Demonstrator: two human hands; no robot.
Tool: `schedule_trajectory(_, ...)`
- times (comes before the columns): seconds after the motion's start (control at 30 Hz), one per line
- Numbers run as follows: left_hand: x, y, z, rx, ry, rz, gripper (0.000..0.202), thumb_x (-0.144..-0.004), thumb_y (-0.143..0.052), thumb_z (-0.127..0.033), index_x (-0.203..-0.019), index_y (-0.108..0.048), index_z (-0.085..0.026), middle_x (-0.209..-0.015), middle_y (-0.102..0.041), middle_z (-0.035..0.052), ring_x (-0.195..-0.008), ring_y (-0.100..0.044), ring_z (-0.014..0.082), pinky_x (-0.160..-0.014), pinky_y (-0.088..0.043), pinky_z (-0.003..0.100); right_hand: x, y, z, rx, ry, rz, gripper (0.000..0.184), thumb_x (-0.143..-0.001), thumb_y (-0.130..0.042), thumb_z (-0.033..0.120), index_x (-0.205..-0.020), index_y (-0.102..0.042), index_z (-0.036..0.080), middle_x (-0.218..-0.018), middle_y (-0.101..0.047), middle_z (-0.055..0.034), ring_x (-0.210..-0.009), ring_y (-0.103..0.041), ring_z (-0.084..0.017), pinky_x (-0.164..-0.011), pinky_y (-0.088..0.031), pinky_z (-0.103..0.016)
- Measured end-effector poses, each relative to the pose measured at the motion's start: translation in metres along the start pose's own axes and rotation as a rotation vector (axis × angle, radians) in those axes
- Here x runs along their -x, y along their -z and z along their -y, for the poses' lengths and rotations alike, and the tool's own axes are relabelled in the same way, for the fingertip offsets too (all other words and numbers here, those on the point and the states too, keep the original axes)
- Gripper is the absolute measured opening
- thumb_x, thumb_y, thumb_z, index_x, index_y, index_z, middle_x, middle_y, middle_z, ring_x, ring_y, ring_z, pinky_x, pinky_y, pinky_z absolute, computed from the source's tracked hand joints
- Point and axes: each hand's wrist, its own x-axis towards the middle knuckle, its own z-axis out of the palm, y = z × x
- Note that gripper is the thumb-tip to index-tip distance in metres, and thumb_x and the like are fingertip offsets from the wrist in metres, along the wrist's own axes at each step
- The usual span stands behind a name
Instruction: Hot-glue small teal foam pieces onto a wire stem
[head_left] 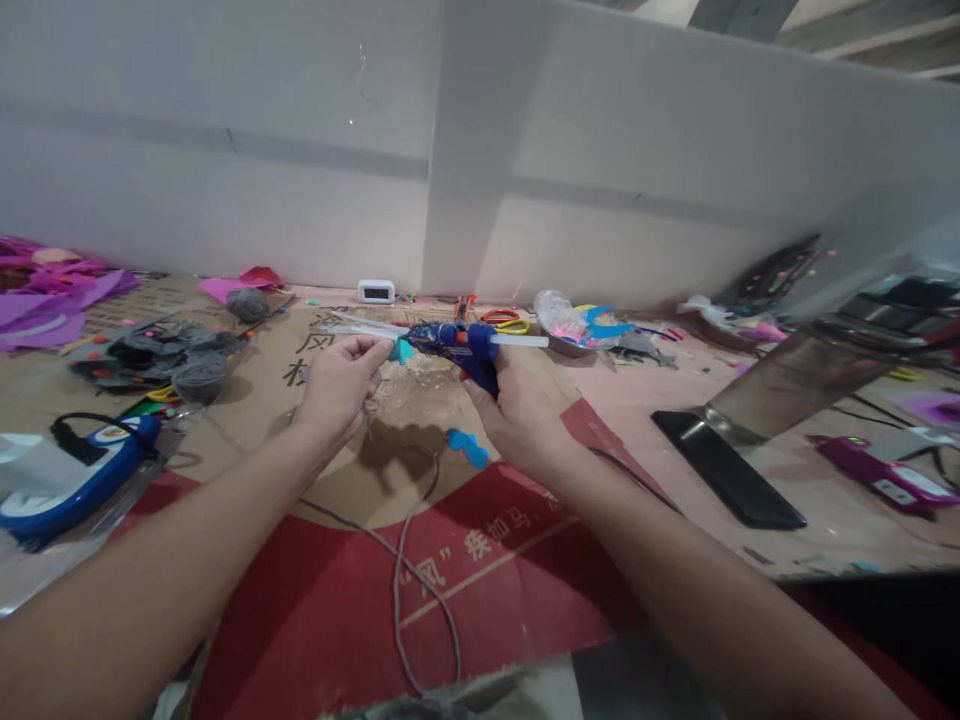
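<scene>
My right hand is wrapped round the handle of a blue glue gun, whose nozzle points left and whose white glue stick juts out to the right. My left hand pinches a small teal foam piece right at the gun's nozzle. A second teal foam shape lies on the cardboard sheet below my right hand. The gun's grey cord trails toward me across the red print.
A black phone lies right of my arm beside a stand's metal leg. Grey felt scraps, purple sheets and a blue-white device crowd the left. A small white clock, scissors and a bowl of scraps sit by the wall.
</scene>
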Motion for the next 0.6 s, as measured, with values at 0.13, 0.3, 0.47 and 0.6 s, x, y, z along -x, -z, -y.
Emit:
schedule_trajectory(0.13,0.0002,0.0005,0.0013,-0.012,-0.012,0.004,0.015,-0.074,-0.073,-0.025,-0.07,-0.063,-0.014,-0.057,-0.05,-0.0031,-0.041,-0.032,0.0028,-0.039,-0.017,0.019,-0.0011,0.0013,-0.0006,0.032,0.01,-0.016,0.037,-0.088,-0.049,0.024,-0.124,-0.051,0.015,-0.113,-0.065,-0.0152,-0.103,-0.061,-0.029,-0.09,-0.049,-0.047)
schedule_trajectory(0.3,-0.0001,0.0,0.0007,-0.012,-0.009,0.002,0.015,-0.073,-0.072,-0.025,-0.069,-0.063,-0.014,-0.056,-0.05,-0.0032,-0.041,-0.031,0.0031,-0.039,-0.016,0.02,-0.001,0.0017,-0.0007,0.032,0.015,-0.016,0.038,-0.089,-0.047,0.023,-0.126,-0.05,0.014,-0.113,-0.065,-0.016,-0.104,-0.061,-0.03,-0.091,-0.049,-0.047)
schedule_trajectory(0.47,0.0014,-0.0016,-0.0023,-0.013,-0.01,-0.009,0.014,-0.072,-0.073,-0.024,-0.068,-0.063,-0.014,-0.055,-0.048,-0.0038,-0.04,-0.032,0.0033,-0.039,-0.016,0.021,-0.0006,0.0019,0.0015,-0.008,0.029,0.0,0.041,-0.088,-0.048,0.02,-0.129,-0.049,0.018,-0.121,-0.063,-0.0137,-0.111,-0.059,-0.029,-0.096,-0.046,-0.048)
schedule_trajectory(0.6,0.0027,-0.0021,-0.0034,-0.018,0.006,-0.006,0.015,-0.071,-0.074,-0.025,-0.067,-0.062,-0.016,-0.052,-0.048,-0.004,-0.04,-0.031,0.004,-0.039,-0.015,0.022,-0.0011,0.0032,0.0018,0.021,-0.002,0.003,0.04,-0.088,-0.048,0.022,-0.127,-0.05,0.017,-0.116,-0.065,-0.0147,-0.106,-0.06,-0.03,-0.092,-0.047,-0.048)
